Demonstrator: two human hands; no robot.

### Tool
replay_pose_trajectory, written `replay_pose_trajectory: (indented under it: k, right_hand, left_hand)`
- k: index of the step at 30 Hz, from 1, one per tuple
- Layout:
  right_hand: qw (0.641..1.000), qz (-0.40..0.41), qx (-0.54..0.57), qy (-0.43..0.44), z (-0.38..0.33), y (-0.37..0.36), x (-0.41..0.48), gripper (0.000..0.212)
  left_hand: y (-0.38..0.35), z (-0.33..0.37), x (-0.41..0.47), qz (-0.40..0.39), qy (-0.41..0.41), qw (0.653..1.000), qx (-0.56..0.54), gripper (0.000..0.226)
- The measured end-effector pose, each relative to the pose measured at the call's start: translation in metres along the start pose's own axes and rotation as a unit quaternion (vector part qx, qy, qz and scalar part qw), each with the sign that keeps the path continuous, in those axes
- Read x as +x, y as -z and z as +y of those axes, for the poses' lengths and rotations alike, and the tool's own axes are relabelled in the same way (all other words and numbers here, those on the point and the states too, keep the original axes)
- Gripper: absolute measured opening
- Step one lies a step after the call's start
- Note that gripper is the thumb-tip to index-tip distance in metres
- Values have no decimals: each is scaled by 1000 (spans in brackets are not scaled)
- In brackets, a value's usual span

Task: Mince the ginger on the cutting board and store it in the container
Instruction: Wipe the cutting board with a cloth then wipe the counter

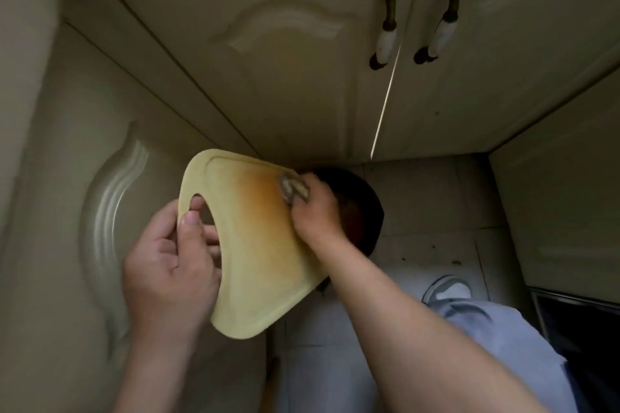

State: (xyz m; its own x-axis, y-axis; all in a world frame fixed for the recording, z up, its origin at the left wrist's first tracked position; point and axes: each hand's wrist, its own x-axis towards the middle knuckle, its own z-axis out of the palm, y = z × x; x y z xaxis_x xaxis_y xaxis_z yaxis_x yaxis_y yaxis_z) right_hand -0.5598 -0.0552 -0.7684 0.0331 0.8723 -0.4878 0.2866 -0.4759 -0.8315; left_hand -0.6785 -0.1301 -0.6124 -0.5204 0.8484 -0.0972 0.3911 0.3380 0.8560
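Observation:
A pale yellow plastic cutting board [248, 238] with an orange-brown stain is held tilted above the floor. My left hand [171, 258] grips it at the handle hole, fingers through the hole and thumb on the rim. At the board's far edge my right hand [312, 208] pinches brownish ginger scraps [293, 188]. Under that edge stands a dark round bin [362, 211], mostly hidden by the board and my right arm.
Cream cabinet doors [285, 54] with dark and white handles [385, 17] face me, with more cabinet panels on the left and right. Below is a grey tiled floor [432, 198]. My leg in light trousers and a shoe [446, 288] are at lower right.

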Motion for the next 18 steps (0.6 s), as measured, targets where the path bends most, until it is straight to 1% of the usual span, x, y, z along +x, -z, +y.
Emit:
replay_pose_trajectory:
  k: [1, 2, 3, 4, 5, 6, 7, 8, 9, 10, 11, 12, 13, 14, 15, 16, 17, 18]
  right_hand:
    - [997, -15, -42, -55, 17, 6, 8, 19]
    - [993, -5, -71, -92, 32, 12, 13, 16]
    - [990, 16, -76, -115, 37, 18, 10, 14]
    - [991, 36, -49, -117, 36, 22, 3, 13]
    - [995, 48, -7, -92, 27, 24, -11, 11]
    - [997, 57, 34, -41, 14, 22, -31, 9]
    - [996, 58, 61, 33, -1, 17, -55, 8]
    - [989, 44, 68, 124, -19, 11, -80, 10]
    - [976, 30, 44, 212, -31, -1, -105, 18]
    - [965, 23, 6, 260, -34, -13, -125, 25]
    - [958, 45, -50, 278, -26, -22, -132, 30]
    - [957, 78, -104, 261, -15, -25, -123, 32]
    - [966, 98, -147, 188, -2, -20, -104, 30]
    - [976, 75, -191, 79, 17, -14, -81, 27]
    - [976, 30, -213, -27, 38, -4, -60, 23]
    - [973, -4, -206, -108, 55, 8, -45, 21]
    - [971, -5, -189, -150, 64, 20, -39, 20]
    - [972, 16, -171, -158, 67, 30, -41, 17]
  left_hand:
    - [1, -3, -1, 13, -4, 1000, 17, 25]
    - [2, -6, 1, 24, -5, 999, 31, 24]
    - [3, -8, 2, 31, -1, 999, 41, 24]
    - [3, -9, 3, 33, 4, 998, 48, 24]
    - [2, -9, 4, 40, 9, 998, 52, 24]
    - [0, -8, 5, 50, 12, 997, 55, 24]
    - [-3, -7, 6, 59, 14, 996, 57, 24]
    - [-7, -5, 6, 67, 14, 996, 59, 25]
    - [-9, -2, 6, 70, 13, 996, 61, 25]
    - [-9, -2, 5, 74, 12, 995, 65, 24]
    - [-9, -4, 5, 83, 20, 994, 61, 22]
    - [-8, -4, 4, 82, 34, 995, 53, 23]
    - [-7, -1, 3, 80, 47, 995, 46, 25]
    - [-4, 1, 3, 82, 52, 994, 46, 26]
    - [-2, 0, 3, 86, 48, 994, 51, 26]
    - [1, 0, 2, 91, 41, 993, 59, 26]
    - [2, -1, 3, 89, 33, 993, 69, 26]
    - [2, -1, 2, 86, 28, 993, 72, 27]
